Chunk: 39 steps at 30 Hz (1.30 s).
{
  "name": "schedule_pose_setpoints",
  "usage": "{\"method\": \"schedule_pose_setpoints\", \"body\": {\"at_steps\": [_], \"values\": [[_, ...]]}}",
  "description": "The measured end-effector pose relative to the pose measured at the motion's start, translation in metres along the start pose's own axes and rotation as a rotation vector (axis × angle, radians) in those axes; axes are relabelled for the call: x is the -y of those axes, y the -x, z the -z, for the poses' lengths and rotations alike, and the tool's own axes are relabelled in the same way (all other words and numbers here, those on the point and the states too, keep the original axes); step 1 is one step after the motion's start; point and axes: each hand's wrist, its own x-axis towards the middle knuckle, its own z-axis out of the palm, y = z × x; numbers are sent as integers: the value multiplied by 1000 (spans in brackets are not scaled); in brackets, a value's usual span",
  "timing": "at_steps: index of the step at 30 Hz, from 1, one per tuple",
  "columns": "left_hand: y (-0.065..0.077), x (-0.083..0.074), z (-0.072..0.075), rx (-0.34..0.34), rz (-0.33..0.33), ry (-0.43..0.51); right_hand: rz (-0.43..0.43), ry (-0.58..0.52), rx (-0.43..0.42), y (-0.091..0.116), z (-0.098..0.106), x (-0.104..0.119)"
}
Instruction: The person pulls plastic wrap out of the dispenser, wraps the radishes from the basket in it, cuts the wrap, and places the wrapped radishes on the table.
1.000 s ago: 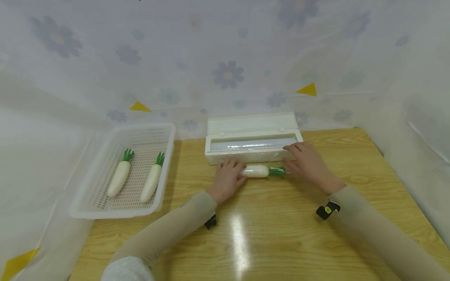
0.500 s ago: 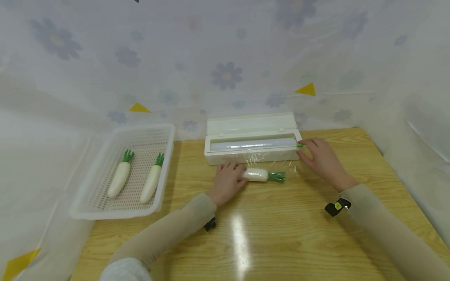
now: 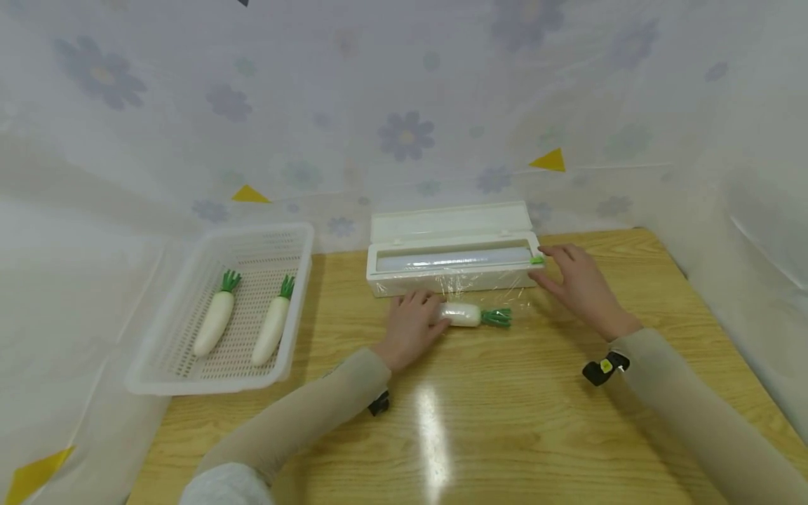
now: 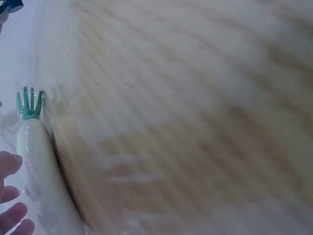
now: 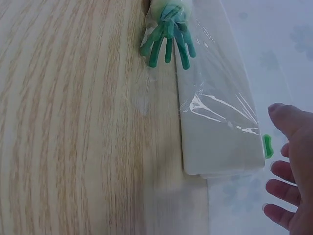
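A white radish (image 3: 463, 315) with green leaves lies in cling film in front of the long white wrap box (image 3: 454, 281). My left hand (image 3: 412, 327) holds its leafless end, fingers over the far side and thumb on the near side. In the left wrist view the film-covered radish (image 4: 41, 152) runs beside my fingertips. Film stretches from the box's front edge down over the radish. At the box's right end sits a small green slider (image 3: 536, 260). My right hand (image 3: 581, 291) is around that end; in the right wrist view its thumb and fingers stand apart from the slider (image 5: 267, 146).
A white perforated basket (image 3: 211, 386) on the left contains two more radishes (image 3: 214, 324). The box lid (image 3: 451, 221) is raised, and a film roll (image 3: 454, 259) lies inside. Behind the wooden table (image 3: 505, 421) hangs a flowered sheet (image 3: 407, 84).
My right hand has moved from the film by the leaves to the box's right end, then loosened around the green slider. The radish has shifted slightly toward me under my left hand.
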Motion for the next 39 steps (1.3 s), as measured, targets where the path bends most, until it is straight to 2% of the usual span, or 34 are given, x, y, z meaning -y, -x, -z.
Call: {"method": "schedule_pose_setpoints", "body": {"at_steps": [4,8,12,16,20,22,30,39], "values": [[-19,-10,2,-20,-41,4,-113,-75,95,-1,-2,-7],[-49,-29,6,-20,-61,21,-173,-96,136,-3,-7,-15],[-78,-51,10,32,-52,57,-136,-103,95,-4,-14,-20],[-104,-68,8,60,-26,101,-79,-102,51,-5,-21,-24],[-125,-81,3,59,-37,133,-97,-113,61,-5,-23,-25],[-134,-86,-1,59,-38,115,-104,-123,62,-5,-23,-25],[-155,-100,-18,93,14,66,-128,-184,56,-5,-23,-27],[-166,-100,-23,87,25,91,-127,-183,34,-9,-21,-26]]}}
